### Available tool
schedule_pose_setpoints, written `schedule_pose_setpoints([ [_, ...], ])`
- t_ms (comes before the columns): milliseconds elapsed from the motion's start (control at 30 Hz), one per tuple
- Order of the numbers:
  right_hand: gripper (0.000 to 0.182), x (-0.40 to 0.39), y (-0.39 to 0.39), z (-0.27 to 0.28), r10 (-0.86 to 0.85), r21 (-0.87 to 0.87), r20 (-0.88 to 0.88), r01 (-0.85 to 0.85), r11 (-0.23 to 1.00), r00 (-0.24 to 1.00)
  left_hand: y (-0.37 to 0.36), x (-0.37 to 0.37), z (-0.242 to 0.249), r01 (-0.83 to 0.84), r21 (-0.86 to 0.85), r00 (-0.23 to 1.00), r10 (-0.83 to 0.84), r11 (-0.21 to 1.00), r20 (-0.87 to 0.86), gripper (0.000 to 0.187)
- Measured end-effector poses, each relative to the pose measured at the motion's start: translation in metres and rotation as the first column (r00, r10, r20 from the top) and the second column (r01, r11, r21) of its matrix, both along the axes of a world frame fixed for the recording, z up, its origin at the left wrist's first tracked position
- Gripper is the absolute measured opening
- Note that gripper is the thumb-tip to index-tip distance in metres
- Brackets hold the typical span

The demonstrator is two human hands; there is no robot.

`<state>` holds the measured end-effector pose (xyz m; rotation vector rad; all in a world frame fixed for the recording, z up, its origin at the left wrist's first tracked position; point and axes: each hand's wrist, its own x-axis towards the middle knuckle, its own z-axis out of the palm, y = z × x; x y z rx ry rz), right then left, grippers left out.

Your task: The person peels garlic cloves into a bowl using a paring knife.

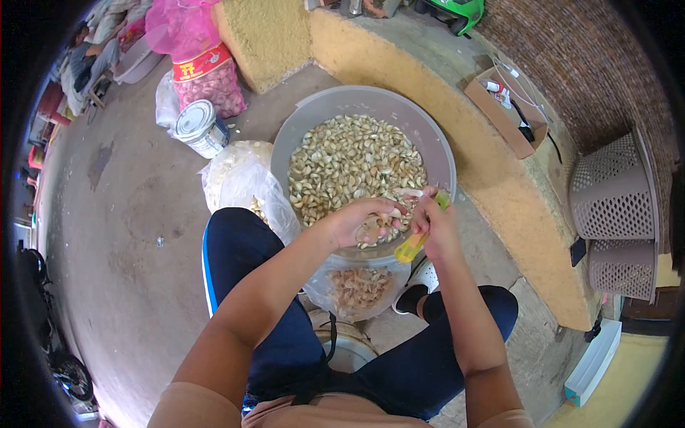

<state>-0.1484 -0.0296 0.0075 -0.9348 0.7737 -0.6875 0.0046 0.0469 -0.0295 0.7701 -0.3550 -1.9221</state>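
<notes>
A large grey-brown tub (pixel 437 135) full of garlic cloves (pixel 349 160) stands in front of me. Over its near edge, my left hand (pixel 371 220) is curled, palm up, around a garlic clove (pixel 394 213); peel or more cloves seem to lie in the palm. Close to its right, my right hand (pixel 435 222) grips a yellow-green tool (pixel 410 247) with a plastic handle. Which part of it cuts I cannot make out. Below the tub's rim, a clear plastic bag (pixel 357 292) holds brownish garlic skins.
Left of the tub sit a white plastic bag (pixel 250 182) with cloves, a lidded can (pixel 201 128) and a pink mesh sack (pixel 214 85) of garlic. A low yellow ledge (pixel 492 185) borders the right, bearing a cardboard box (pixel 506 114). Perforated baskets (pixel 614 192) stand beyond.
</notes>
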Motion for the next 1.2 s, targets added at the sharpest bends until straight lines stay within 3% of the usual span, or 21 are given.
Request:
schedule_pose_setpoints([
  [33,0.004,0.000,0.000,0.002,-0.012,0.011,0.050,0.012,1.000,0.999,-0.001,-0.002,0.002,-0.027,0.008,1.000,0.027,1.000,0.008,0.027],
  [167,0.008,-0.001,0.007,0.013,0.058,-0.364,-0.293,-0.168,0.916,0.954,-0.003,-0.002,-0.005,-0.137,0.073,0.988,0.141,0.988,-0.065,0.024],
  [233,0.012,0.002,0.015,0.006,0.021,-0.568,-0.465,-0.316,0.760,0.885,-0.002,-0.005,-0.013,-0.195,0.159,0.979,0.203,0.968,-0.036,0.023],
  [333,0.017,0.012,0.021,-0.008,-0.074,-0.813,-0.536,-0.490,0.315,0.841,0.000,-0.015,-0.026,-0.236,0.220,0.969,0.247,0.946,-0.020,0.023],
  [433,0.023,0.013,0.024,-0.002,-0.049,-0.680,-0.701,-0.646,0.347,0.711,-0.002,-0.016,-0.033,-0.261,0.233,0.963,0.268,0.937,-0.002,0.023],
  [533,0.028,0.018,0.033,0.004,-0.122,-0.605,-0.776,-0.677,0.419,0.619,-0.003,-0.017,-0.020,-0.303,0.278,0.953,0.289,0.912,0.091,0.023],
  [633,0.031,0.021,0.037,0.004,-0.161,-0.610,-0.780,-0.679,0.407,0.604,-0.002,-0.018,-0.014,-0.320,0.256,0.946,0.292,0.912,0.142,0.022],
  [833,0.029,0.022,0.031,-0.007,-0.165,-0.621,-0.771,-0.668,0.409,0.616,-0.002,-0.022,-0.016,-0.331,0.222,0.943,0.316,0.917,0.101,0.023],
  [933,0.028,0.022,0.025,-0.011,-0.117,-0.659,-0.704,-0.583,0.475,0.700,-0.002,-0.020,-0.014,-0.340,0.243,0.940,0.335,0.908,0.064,0.022],
  [967,0.028,0.021,0.022,-0.013,-0.053,-0.612,-0.687,-0.538,0.579,0.725,-0.001,-0.018,-0.013,-0.342,0.259,0.939,0.339,0.903,0.055,0.022],
  [1033,0.028,0.019,0.016,-0.017,0.064,-0.475,-0.626,-0.445,0.759,0.777,0.000,-0.013,-0.023,-0.290,0.135,0.950,0.302,0.947,-0.082,0.022],
  [1067,0.027,0.016,0.015,-0.015,0.077,-0.460,-0.579,-0.403,0.791,0.812,-0.001,-0.012,-0.027,-0.267,0.070,0.950,0.275,0.961,-0.149,0.022],
  [1133,0.026,0.012,0.013,-0.001,0.094,-0.418,-0.477,-0.320,0.850,0.874,-0.004,-0.009,-0.018,-0.294,0.118,0.945,0.307,0.948,-0.110,0.022],
  [1200,0.026,0.001,0.015,0.023,0.177,-0.425,-0.614,-0.511,0.747,0.769,-0.006,-0.005,-0.009,-0.330,0.148,0.937,0.343,0.932,-0.071,0.023],
])
